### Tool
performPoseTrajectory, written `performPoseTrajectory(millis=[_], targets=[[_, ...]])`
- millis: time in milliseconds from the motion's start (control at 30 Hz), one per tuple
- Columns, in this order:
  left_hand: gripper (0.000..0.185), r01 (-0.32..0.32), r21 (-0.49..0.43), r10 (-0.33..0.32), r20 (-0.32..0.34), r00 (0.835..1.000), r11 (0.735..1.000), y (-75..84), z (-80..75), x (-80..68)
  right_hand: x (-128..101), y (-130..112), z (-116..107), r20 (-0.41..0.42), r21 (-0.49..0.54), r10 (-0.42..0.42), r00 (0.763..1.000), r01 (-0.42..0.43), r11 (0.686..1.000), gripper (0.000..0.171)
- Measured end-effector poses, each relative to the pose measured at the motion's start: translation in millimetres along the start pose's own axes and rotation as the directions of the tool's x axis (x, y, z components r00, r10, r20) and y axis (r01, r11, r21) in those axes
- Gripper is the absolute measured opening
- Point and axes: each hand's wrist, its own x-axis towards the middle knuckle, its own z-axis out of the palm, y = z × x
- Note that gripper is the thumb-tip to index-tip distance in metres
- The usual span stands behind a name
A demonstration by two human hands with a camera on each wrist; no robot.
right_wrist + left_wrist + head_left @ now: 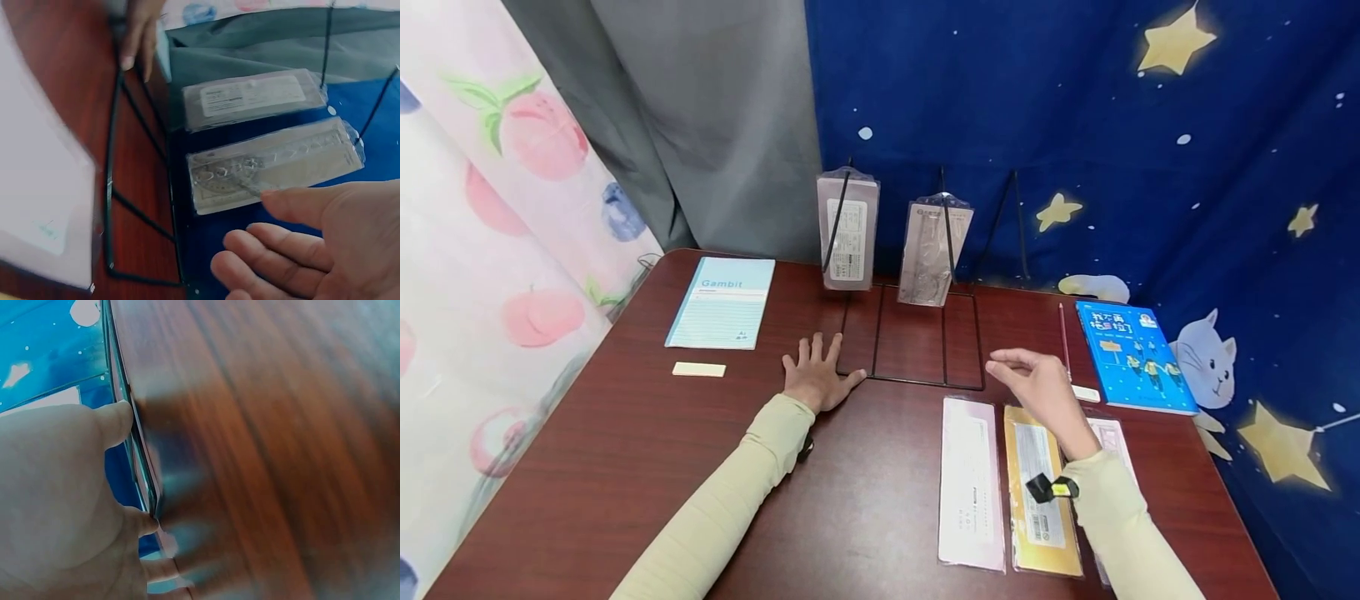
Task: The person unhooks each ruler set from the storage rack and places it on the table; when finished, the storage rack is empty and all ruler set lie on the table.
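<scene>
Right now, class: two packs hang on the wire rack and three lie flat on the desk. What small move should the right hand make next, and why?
Probably lower the right hand onto the yellow pack just beneath it and pick it up. The hand hovers open and holds nothing, the left hand lies flat at the rack's base, and the third hook is bare.

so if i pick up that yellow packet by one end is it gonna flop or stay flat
The yellow packet is long, thin and flat on the table, so it would probably sag a little. Its glossy sleeve looks slippery. It is likely light.
</scene>
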Motion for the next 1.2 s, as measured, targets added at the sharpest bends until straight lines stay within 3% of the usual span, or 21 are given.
performPoseTrajectory(millis=[233, 500, 833, 1033, 1200], targets=[[0.084, -0.001, -0.002, 0.001, -0.008, 1.0, 1.0, -0.7, -1.4, -2.2, 35, -9, -5, -0.025, 0.093, 0.0, 1.0, 0.002, 0.996, 0.046], [0.086, -0.003, 0.018, 0.003, 0.003, 1.0, 1.0, -3.3, 3.0, 4.7, 71, -22, 4, -0.1, 0.172, -0.069, 0.993, 0.086, 0.981, 0.046], [0.086, -0.004, 0.012, 0.004, -0.002, 1.0, 1.0, -5.8, 7.1, 7.2, 118, -35, 28, -0.17, 0.371, -0.133, 0.976, 0.189, 0.909, 0.043], [0.087, -0.001, 0.006, 0.001, 0.008, 1.0, 1.0, -4.1, 5.8, 4.1, 131, -42, 36, -0.215, 0.389, -0.132, 0.968, 0.209, 0.897, 0.043], [0.085, -0.002, 0.005, 0.002, -0.008, 1.0, 1.0, -2.0, 1.9, 0.9, 134, -50, 37, -0.223, 0.355, -0.104, 0.969, 0.18, 0.918, 0.051]])
